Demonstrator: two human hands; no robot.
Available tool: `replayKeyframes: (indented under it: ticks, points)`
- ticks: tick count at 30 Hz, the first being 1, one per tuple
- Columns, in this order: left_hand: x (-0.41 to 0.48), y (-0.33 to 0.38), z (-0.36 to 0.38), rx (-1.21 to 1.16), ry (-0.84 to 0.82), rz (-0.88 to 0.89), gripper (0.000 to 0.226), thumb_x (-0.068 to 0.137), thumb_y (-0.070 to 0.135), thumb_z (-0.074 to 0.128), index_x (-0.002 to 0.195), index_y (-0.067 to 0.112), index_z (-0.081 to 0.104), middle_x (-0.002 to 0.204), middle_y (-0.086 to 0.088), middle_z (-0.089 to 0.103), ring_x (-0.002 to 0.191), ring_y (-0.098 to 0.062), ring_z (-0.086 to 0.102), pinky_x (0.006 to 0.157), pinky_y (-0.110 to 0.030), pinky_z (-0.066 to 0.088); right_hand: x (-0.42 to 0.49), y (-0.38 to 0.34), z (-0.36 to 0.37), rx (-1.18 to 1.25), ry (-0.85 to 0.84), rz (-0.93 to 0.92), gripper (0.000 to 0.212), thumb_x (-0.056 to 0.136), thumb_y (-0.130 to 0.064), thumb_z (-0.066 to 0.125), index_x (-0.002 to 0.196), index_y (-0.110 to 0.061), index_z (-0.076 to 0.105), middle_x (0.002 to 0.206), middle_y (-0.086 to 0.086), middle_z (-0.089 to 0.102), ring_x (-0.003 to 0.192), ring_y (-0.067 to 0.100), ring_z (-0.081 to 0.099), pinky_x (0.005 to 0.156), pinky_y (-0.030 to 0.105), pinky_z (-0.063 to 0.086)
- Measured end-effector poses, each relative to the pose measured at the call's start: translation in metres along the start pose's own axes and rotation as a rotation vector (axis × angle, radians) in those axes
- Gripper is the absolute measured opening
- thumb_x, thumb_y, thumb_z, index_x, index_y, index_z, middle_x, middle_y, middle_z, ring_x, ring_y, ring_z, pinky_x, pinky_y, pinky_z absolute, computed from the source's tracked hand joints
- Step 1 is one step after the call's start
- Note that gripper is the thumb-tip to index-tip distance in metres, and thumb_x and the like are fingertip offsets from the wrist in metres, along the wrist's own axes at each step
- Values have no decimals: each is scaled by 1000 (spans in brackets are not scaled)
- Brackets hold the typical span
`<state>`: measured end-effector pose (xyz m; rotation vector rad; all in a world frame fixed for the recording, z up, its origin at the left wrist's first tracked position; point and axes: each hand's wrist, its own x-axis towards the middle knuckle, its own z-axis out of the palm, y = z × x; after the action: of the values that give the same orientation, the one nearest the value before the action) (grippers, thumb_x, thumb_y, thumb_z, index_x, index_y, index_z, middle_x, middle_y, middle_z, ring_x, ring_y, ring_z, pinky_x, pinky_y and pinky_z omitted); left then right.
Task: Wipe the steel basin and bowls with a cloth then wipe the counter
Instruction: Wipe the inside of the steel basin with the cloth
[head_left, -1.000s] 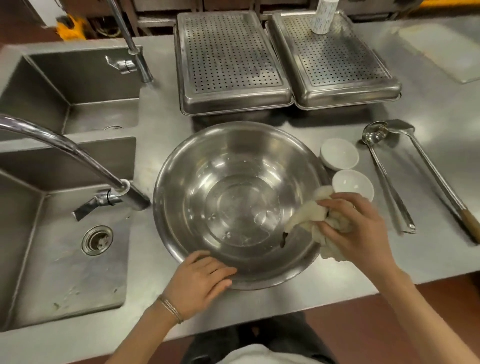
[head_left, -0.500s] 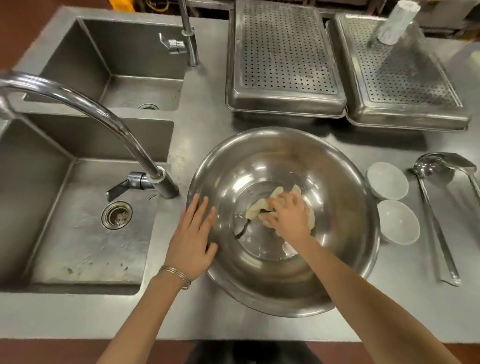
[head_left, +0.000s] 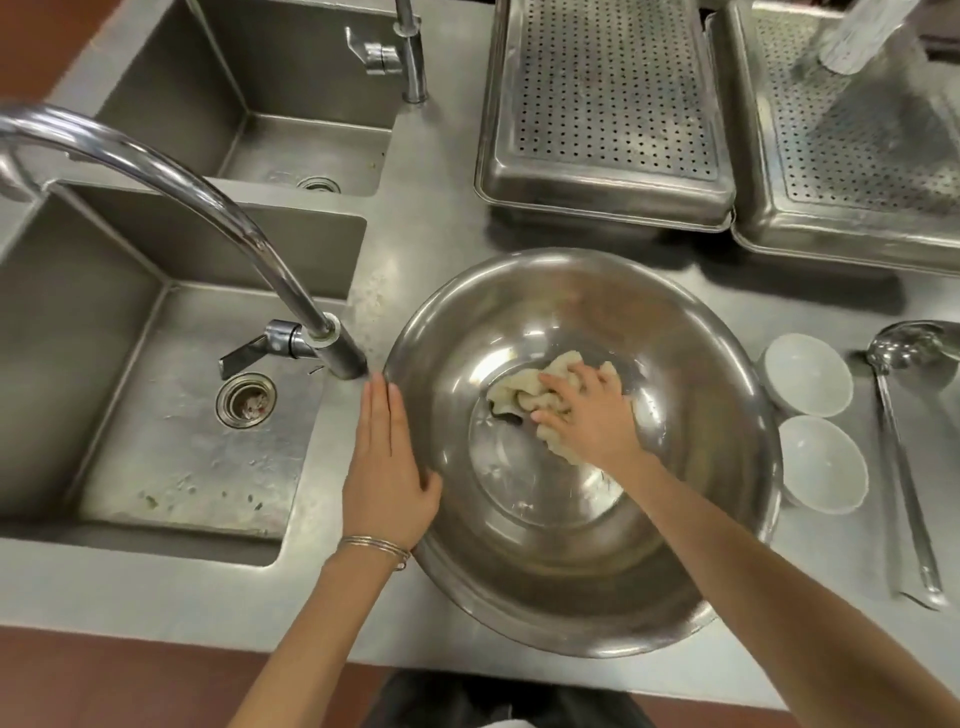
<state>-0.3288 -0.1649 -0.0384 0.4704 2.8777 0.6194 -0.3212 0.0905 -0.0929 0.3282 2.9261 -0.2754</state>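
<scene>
A large steel basin (head_left: 691, 364) sits on the steel counter (head_left: 426, 218) in front of me. My right hand (head_left: 592, 415) presses a crumpled cream cloth (head_left: 511, 397) against the basin's inner bottom, with its fingers spread over the cloth. Flat against the basin's left outer rim lies my left hand (head_left: 387, 467), fingers straight, a bangle on the wrist. Two small white bowls (head_left: 808, 374) (head_left: 823, 462) stand just right of the basin.
A double sink (head_left: 171, 415) with two taps (head_left: 208, 208) fills the left. Two perforated steel trays (head_left: 602, 104) (head_left: 852, 135) sit behind the basin. A ladle (head_left: 904, 441) and another long utensil lie at the far right. The counter's front edge runs close below the basin.
My right hand carried the cloth from the basin's right rim down to its bottom and keeps rubbing there. My left hand shifted from the near rim to the left rim and straightened.
</scene>
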Motion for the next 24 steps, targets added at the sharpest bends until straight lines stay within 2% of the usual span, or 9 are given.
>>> replayKeyframes:
  ticks: [3, 5, 7, 9, 12, 15, 19, 22, 24]
  points:
    - [7, -1, 0, 37, -8, 19, 94, 77, 14, 62, 147, 3, -1, 156, -9, -11, 141, -17, -15, 106, -23, 12, -5, -32, 21, -91, 51, 54, 57, 81, -68, 43, 131, -41, 42, 140, 7, 38, 121, 45, 34, 88, 53, 42]
    - [11, -5, -2, 6, 8, 40, 91, 78, 9, 60, 147, 5, 0, 155, -4, -12, 141, -15, -15, 103, -20, 16, -18, -40, 28, -98, 68, -197, 47, 75, -60, 54, 115, -35, 55, 124, 10, 56, 103, 45, 50, 73, 52, 50]
    - [13, -9, -3, -100, 30, 53, 87, 80, 0, 57, 147, 9, 2, 153, 3, -12, 141, -11, -10, 105, -10, 5, -19, -26, 31, -159, 44, -536, 40, 72, -52, 58, 106, -33, 53, 114, 9, 62, 94, 44, 56, 62, 48, 54]
    - [14, -8, -4, -273, 68, 28, 85, 78, -11, 52, 147, 10, 6, 153, 5, -5, 140, -9, -1, 99, 5, 1, -8, -11, 24, -132, 28, -664, 34, 74, -46, 55, 104, -31, 52, 108, 10, 64, 89, 42, 58, 60, 46, 55]
    - [15, -5, -2, -409, 112, -33, 83, 78, -17, 47, 147, 10, 8, 153, 6, 1, 137, -3, 4, 96, 8, 4, 11, -7, -1, 56, 302, -422, 26, 79, -37, 50, 101, -24, 55, 97, 14, 62, 78, 37, 56, 64, 42, 54]
    - [18, -6, 0, -403, 128, -24, 82, 78, -16, 47, 147, 9, 10, 155, 0, 6, 137, -4, 6, 95, 9, 5, 36, -16, -29, 176, 554, -167, 27, 83, -30, 54, 107, -19, 59, 102, 18, 56, 85, 36, 50, 73, 42, 49]
    - [25, -13, 2, -398, 113, 26, 83, 75, -16, 48, 147, 8, 14, 156, -3, 11, 139, -3, 6, 104, 1, 5, 76, -56, -35, 446, 557, 122, 38, 87, -22, 59, 125, -17, 53, 122, 17, 44, 104, 32, 41, 88, 31, 36]
    - [27, -12, 3, -426, 117, 17, 84, 74, -17, 48, 147, 9, 14, 156, -2, 11, 139, 0, 5, 103, 2, 6, 68, -90, -4, 532, 470, 14, 35, 90, -19, 53, 125, -15, 46, 122, 17, 44, 104, 32, 46, 90, 33, 40]
    - [28, -12, 3, -420, 129, 25, 83, 74, -17, 47, 147, 7, 15, 155, -3, 12, 137, 3, 4, 104, 1, 5, 50, -102, 25, 354, 345, -98, 31, 89, -26, 44, 119, -20, 45, 120, 15, 50, 99, 35, 49, 78, 44, 48]
